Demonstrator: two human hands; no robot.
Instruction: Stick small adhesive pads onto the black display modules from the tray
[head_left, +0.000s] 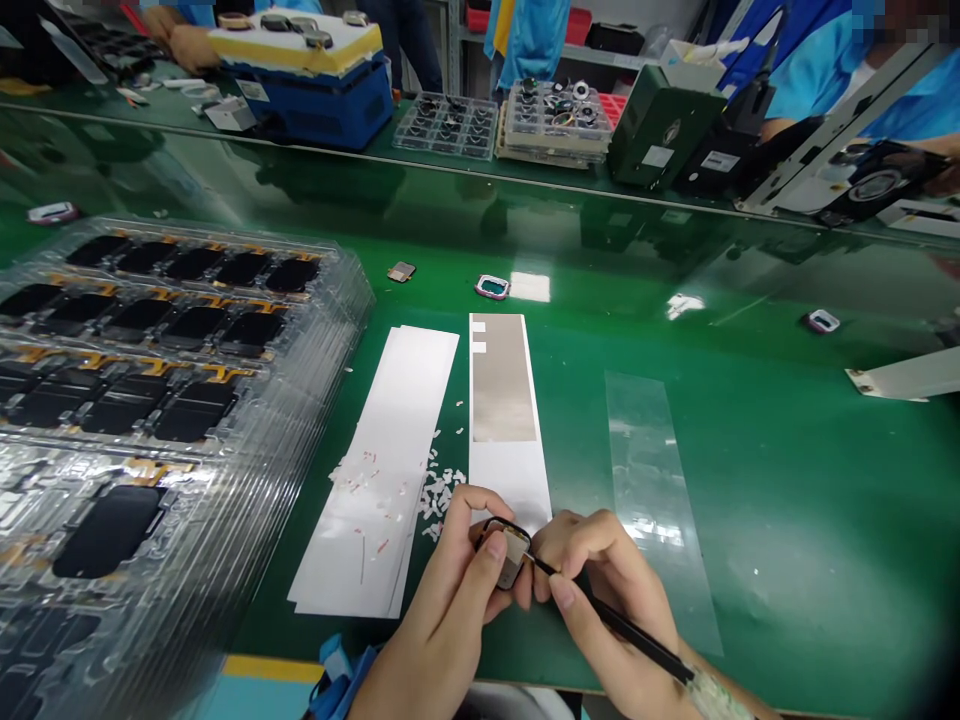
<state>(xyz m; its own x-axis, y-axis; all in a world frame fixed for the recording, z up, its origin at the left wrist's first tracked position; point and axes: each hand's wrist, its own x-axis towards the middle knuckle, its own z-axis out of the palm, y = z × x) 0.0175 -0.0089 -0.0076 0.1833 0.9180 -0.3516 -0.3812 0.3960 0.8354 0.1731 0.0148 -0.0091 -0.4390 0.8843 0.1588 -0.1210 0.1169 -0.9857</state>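
Note:
My left hand (450, 590) is closed around a small square screen part (510, 555) with a dark frame, held just above the table's near edge. My right hand (607, 590) pinches thin black tweezers (615, 625) whose tip touches that part. Right behind my hands lies a white sheet carrying a silvery foil strip (501, 380). A second white sheet (390, 470), left of it, is dotted with several small peeled white bits. A clear film strip (649, 480) lies to the right.
A stack of clear trays (150, 400) with dark screen parts fills the left. Small loose parts (492, 287) lie mid-table on the green surface (787, 480). Across it stand a blue box (315, 90), part trays (450, 125), machines (660, 130) and people in blue.

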